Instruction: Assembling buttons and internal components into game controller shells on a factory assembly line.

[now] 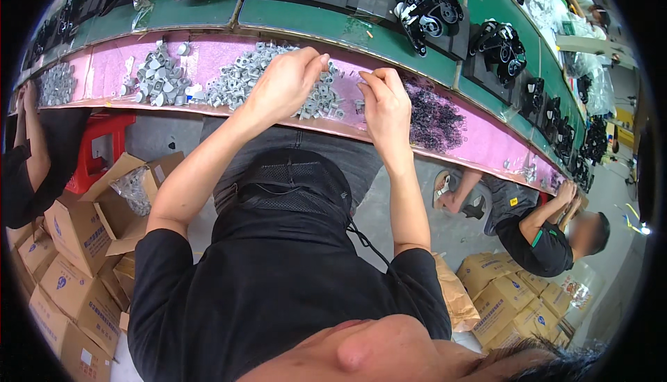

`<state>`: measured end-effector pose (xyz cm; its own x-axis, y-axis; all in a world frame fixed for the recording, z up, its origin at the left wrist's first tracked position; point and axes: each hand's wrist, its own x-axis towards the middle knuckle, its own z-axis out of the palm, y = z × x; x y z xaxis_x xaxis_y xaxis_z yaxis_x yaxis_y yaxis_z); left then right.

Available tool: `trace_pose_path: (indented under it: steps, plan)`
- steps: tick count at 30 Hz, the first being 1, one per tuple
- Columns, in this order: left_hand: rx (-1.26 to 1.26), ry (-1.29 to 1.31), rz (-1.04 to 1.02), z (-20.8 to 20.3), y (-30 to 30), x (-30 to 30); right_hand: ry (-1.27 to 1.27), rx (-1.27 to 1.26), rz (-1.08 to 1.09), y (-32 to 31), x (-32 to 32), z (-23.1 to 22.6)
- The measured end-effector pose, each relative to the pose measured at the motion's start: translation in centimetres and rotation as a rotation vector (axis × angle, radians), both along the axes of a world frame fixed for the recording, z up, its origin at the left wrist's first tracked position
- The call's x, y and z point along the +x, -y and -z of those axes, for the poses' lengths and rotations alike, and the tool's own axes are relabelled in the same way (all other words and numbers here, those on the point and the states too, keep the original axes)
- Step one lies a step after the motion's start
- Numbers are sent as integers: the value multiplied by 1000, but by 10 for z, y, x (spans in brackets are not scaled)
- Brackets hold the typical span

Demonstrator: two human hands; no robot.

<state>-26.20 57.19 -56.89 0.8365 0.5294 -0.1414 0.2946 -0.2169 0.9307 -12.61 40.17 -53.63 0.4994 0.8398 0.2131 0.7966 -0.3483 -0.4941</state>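
Observation:
My left hand (288,83) hovers above a heap of small grey plastic parts (240,76), its thumb and fingertips pinched together. Just right of that heap, my right hand (386,108) is also closed in a pinch, its fingertips pointing toward the left hand. Anything between the fingertips of either hand is too small to make out. Beside my right hand lies a spread of tiny black pieces, some ring-like (438,119). The two hands are apart, both over the pink-covered ledge (486,142).
Beyond the ledge runs a green work line (313,24) carrying black mechanical assemblies (429,14) on dark fixtures. Another grey heap (161,76) lies further left. Co-workers sit at both sides, one in a black shirt (538,243). Cardboard boxes (76,236) and a red stool (101,146) stand below.

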Motion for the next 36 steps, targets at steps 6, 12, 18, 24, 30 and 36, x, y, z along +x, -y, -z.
trace_pose_path:
  steps: [6, 12, 18, 24, 30, 36]
  plan:
    - [55, 31, 6, -7, -4, -10, 197, -196, -74, -9, 12, 28]
    - [86, 203, 89, -22, -5, -6, -507, 16, 93, -5, 1, -21]
    - [-62, 212, 156, -29, 16, 15, -721, 13, 162, 8, 2, -16]
    - [566, 169, 419, 3, 29, 9, -821, 212, 329, 39, 14, -19]
    - [830, 174, 570, 23, 47, 17, -973, 359, 313, 37, 11, -12]
    - [877, 107, 708, 25, 48, 26, -1207, 486, 386, 37, 9, -13]
